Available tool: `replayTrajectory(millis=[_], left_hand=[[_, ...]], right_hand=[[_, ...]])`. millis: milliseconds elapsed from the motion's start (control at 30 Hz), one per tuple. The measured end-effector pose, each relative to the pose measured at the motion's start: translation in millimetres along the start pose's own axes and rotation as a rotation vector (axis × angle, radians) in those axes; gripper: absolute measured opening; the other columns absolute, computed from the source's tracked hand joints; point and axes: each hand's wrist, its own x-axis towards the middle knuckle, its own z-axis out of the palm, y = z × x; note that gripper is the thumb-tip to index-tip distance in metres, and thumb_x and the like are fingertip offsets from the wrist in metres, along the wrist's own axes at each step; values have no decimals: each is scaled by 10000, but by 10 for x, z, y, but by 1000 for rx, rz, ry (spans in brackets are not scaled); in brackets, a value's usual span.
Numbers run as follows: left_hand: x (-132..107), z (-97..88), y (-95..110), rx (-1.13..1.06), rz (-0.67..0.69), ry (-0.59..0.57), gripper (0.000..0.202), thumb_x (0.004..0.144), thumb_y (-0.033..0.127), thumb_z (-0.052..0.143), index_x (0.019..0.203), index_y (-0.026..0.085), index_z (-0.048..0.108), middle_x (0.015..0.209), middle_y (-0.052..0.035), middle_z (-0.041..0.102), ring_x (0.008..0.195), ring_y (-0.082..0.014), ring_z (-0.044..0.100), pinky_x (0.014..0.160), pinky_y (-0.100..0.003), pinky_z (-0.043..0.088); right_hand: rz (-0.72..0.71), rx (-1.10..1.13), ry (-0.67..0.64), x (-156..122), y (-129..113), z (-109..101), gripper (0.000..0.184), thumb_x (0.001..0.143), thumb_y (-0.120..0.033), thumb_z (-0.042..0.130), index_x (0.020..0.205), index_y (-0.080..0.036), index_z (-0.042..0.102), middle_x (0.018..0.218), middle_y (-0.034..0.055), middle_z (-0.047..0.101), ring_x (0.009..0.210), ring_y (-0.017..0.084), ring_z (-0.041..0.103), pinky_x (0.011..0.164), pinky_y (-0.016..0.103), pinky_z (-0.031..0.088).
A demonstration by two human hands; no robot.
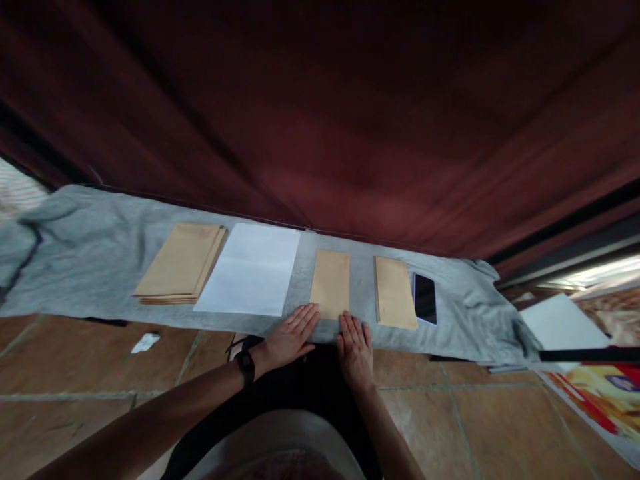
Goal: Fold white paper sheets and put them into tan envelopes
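My left hand [291, 336] lies flat with fingers stretched out on the grey cloth [90, 247], its fingertips just left of the near end of a single brown envelope [331, 283]. A black watch sits on that wrist. My right hand [355, 348] also rests flat with fingers straight, its tips touching the cloth below the envelope's near right corner. Neither hand holds anything. A white sheet of paper [253, 268] lies left of the envelope. Further left is a stack of brown envelopes [180, 263]. To the right lies another brown envelope stack [395, 292].
A dark phone [425, 298] lies beside the right envelopes. Dark red curtain [320, 113] hangs behind the cloth. White paper [563, 322] and a colourful printed sheet [603, 397] lie at right on the tiled floor [75, 367]. A small white scrap [145, 343] lies at left.
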Motion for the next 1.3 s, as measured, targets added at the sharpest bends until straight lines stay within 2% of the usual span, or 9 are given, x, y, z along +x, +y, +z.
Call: replayTrajectory(millis=[100,200,300,367,567,700,833,1033,1300], left_hand=[[-35,-19,3,7,-15,26,702,963,455,514,1525,98,291,1592,-190,323,1487,-285,284,1213,-444,266],[9,-45,24,-15,-41,44,632,981,469,470,1488,106,370,1536,-183,429,1450,-281,366,1199,-451,296],[169,-81,52,-41,-95,50,534,995,466,439,1390,112,504,1414,-170,572,1374,-280,475,1192,-462,311],[317,-100,67,-59,-129,54,475,1007,437,418,1344,128,548,1368,-150,609,1345,-265,504,1194,-459,309],[699,-11,78,-75,-95,31,480,1023,354,356,1456,169,446,1572,-93,402,1475,-233,315,1218,-440,245],[898,151,34,-66,-104,25,508,1018,351,342,1490,175,405,1588,-89,375,1492,-235,278,1232,-469,171],[1118,260,-90,-61,-127,26,533,1013,380,345,1499,164,386,1594,-107,359,1492,-238,277,1228,-481,151],[1420,263,-288,-67,-203,-1,619,993,451,402,1517,126,348,1615,-134,303,1504,-261,236,1227,-490,125],[1702,269,-466,-101,-291,-55,620,987,491,387,1522,179,358,1626,-94,292,1518,-275,173,1222,-522,80]], right_hand=[[10,3,-8,7,-12,-12,498,1042,-269,329,1533,-194,359,1526,77,458,1412,234,422,1202,470,235],[8,19,-4,12,-20,-25,498,1042,-269,330,1534,-195,356,1529,76,454,1414,228,421,1201,462,244],[18,35,7,17,-29,-33,490,1046,-273,323,1528,-196,369,1525,69,461,1414,225,420,1201,461,241],[27,44,8,21,-34,-33,487,1046,-274,318,1524,-199,376,1521,65,467,1411,226,424,1201,465,239],[30,60,28,13,-29,-2,477,1041,-268,330,1505,-196,411,1513,60,481,1413,229,420,1195,463,243],[22,53,53,2,-20,42,486,1036,-265,343,1515,-202,391,1502,66,496,1413,235,419,1185,474,252],[23,58,74,2,-16,72,482,1034,-265,344,1510,-210,400,1496,68,505,1398,241,437,1176,484,262],[31,85,95,16,-35,53,473,1030,-247,368,1499,-218,419,1492,56,512,1389,234,448,1185,473,261],[35,121,119,27,-49,44,525,1012,-201,398,1534,-233,352,1509,54,489,1403,243,437,1185,488,263]])
